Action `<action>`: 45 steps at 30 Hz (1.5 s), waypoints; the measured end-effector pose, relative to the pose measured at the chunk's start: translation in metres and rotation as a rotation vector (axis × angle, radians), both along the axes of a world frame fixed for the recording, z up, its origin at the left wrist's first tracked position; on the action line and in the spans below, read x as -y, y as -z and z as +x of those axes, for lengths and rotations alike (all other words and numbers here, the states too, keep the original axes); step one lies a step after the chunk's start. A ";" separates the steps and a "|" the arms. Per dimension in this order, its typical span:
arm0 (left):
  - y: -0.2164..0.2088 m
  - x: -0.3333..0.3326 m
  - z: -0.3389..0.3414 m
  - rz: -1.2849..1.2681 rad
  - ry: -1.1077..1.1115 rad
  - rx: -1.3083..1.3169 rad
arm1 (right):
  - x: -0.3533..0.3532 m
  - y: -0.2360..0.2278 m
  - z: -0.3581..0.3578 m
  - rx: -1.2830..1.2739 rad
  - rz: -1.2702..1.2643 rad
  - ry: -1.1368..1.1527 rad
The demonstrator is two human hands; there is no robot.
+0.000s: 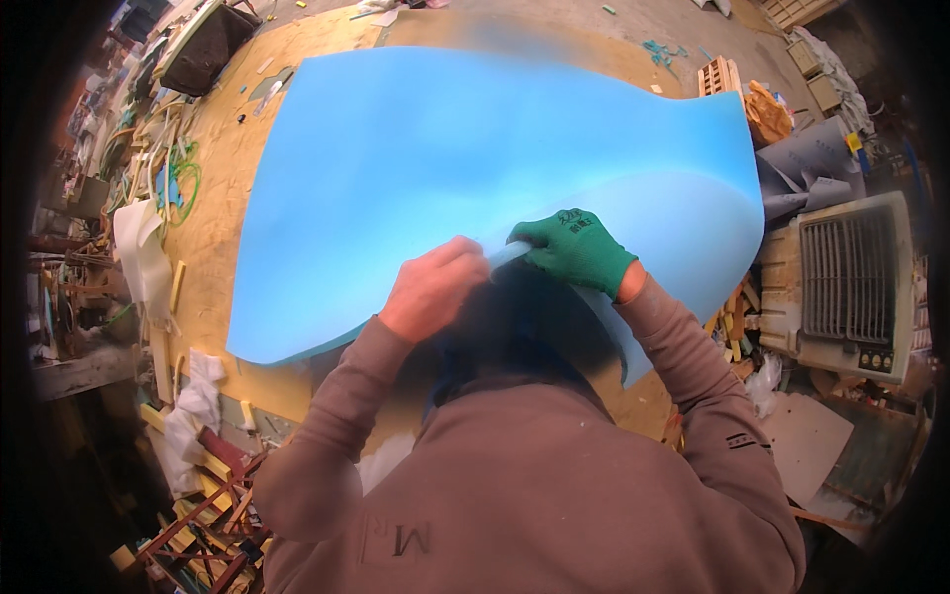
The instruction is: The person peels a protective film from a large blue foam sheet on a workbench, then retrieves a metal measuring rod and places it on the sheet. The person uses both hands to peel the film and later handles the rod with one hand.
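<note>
A large light-blue sheet, which looks like foam, spreads over the worktable and sags over its near side. Close to my body, its near edge is bunched into a pale fold between my two hands. My bare left hand is closed on this edge, fingers curled. My right hand, in a green work glove, pinches the same fold a short way to the right. To the right of the glove the sheet bulges up and hangs down beside my forearm. My left fingertips are partly blurred.
An old air-conditioner unit stands at the right, with grey rolled sheeting behind it. Wood offcuts and a red metal frame crowd the lower left. Green cord and white strips lie along the table's left side.
</note>
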State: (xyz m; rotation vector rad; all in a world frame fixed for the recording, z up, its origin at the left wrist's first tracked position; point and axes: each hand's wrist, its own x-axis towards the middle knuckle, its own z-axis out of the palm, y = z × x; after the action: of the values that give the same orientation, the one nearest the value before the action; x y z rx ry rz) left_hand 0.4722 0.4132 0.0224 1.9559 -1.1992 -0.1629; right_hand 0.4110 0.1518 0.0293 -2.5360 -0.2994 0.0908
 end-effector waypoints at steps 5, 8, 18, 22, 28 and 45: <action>0.009 0.010 -0.004 -0.250 0.004 -0.155 | -0.001 0.004 0.000 0.069 -0.013 -0.001; 0.016 0.000 -0.007 -0.180 -0.029 -0.415 | 0.004 0.002 -0.002 -0.002 0.013 0.023; 0.029 -0.066 -0.015 -0.081 -0.220 -0.236 | 0.018 -0.020 -0.002 -0.047 -0.019 0.113; 0.016 -0.022 -0.019 -0.014 -0.338 -0.166 | 0.020 -0.017 -0.004 -0.042 -0.007 0.090; 0.012 0.014 -0.003 -0.009 -0.272 0.027 | 0.013 -0.011 -0.014 0.061 0.009 0.054; -0.007 0.004 0.005 0.023 -0.214 -0.007 | -0.042 0.008 -0.009 0.185 0.126 0.075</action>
State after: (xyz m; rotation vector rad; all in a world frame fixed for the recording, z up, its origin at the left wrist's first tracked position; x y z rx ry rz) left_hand 0.4776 0.4092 0.0295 2.0867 -0.9788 -0.0727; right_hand 0.4022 0.1939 0.0211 -2.4307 -0.2724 -0.1873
